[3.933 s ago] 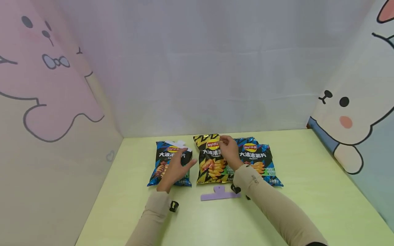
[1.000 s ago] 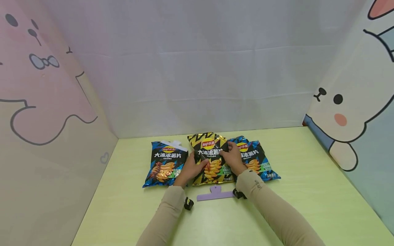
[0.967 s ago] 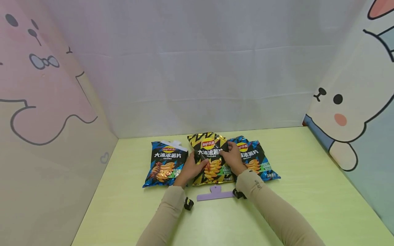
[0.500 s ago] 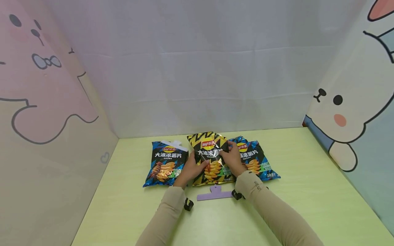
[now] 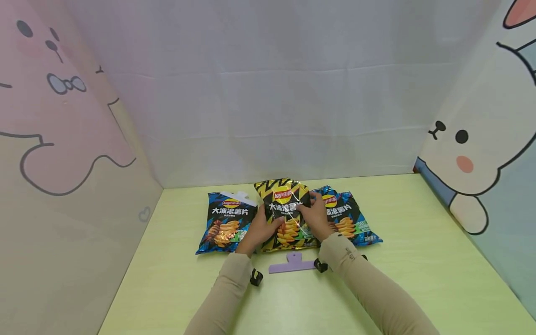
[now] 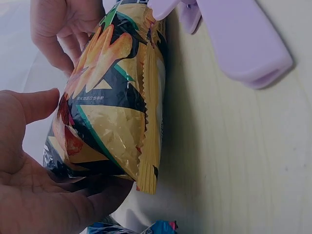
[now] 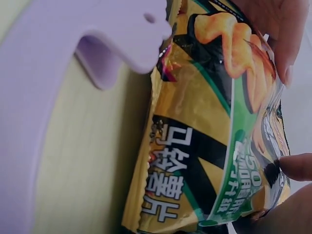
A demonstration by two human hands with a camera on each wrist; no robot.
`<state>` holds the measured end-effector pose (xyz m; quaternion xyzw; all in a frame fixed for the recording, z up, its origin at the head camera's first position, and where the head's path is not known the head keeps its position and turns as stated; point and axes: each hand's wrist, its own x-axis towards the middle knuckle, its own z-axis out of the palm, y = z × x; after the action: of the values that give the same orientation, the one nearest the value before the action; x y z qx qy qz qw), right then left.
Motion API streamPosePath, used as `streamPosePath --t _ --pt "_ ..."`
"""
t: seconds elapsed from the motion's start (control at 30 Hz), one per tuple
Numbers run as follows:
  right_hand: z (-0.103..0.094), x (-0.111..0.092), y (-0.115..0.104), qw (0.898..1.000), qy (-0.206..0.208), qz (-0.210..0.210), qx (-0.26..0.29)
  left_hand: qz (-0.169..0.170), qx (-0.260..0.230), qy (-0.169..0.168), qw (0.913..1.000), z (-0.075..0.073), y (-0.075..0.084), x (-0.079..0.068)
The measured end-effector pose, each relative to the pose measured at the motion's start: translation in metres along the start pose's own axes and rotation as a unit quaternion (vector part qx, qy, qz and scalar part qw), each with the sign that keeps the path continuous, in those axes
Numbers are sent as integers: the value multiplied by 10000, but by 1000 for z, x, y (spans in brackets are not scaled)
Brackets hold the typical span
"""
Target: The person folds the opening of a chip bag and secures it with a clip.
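Observation:
A yellow-and-black chip bag [image 5: 284, 208] stands in the middle of the row in the head view. My left hand [image 5: 257, 231] holds its left side, thumb over the front and fingers tucked behind the bag. On the right side, my right hand [image 5: 317, 217] grips the edge with its thumb on the printed face. The left wrist view shows the crimped lower seam of the chip bag [image 6: 109, 97] close to the table, with left fingers partly hidden behind it. A purple bag clip [image 5: 292, 265] lies just in front of the bag.
A blue chip bag [image 5: 224, 225] lies on the left with a white clip [image 5: 237, 198] across its top. Another blue chip bag [image 5: 356, 221] sits at the right, partly covered by the right hand. A pale wall [image 5: 284, 116] rises behind the yellow-green table [image 5: 418, 242].
My left hand has moved right from over the left blue bag onto the yellow chip bag. My right hand has shifted down from the bag's upper corner to its side. Lately both hands barely move.

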<state>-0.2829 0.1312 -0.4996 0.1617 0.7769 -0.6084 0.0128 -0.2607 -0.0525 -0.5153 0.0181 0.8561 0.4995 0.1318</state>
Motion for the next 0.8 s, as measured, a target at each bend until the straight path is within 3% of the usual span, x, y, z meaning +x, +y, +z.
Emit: streamPosePath --t 0.33,0.8 --pt "3 -6 -3 9997 -185 -173 67 -148 1 -10 9999 -4 0 -1" --pt "2 -12 -13 9991 -261 -210 250 39 -34 2 10000 -11 8 -8"
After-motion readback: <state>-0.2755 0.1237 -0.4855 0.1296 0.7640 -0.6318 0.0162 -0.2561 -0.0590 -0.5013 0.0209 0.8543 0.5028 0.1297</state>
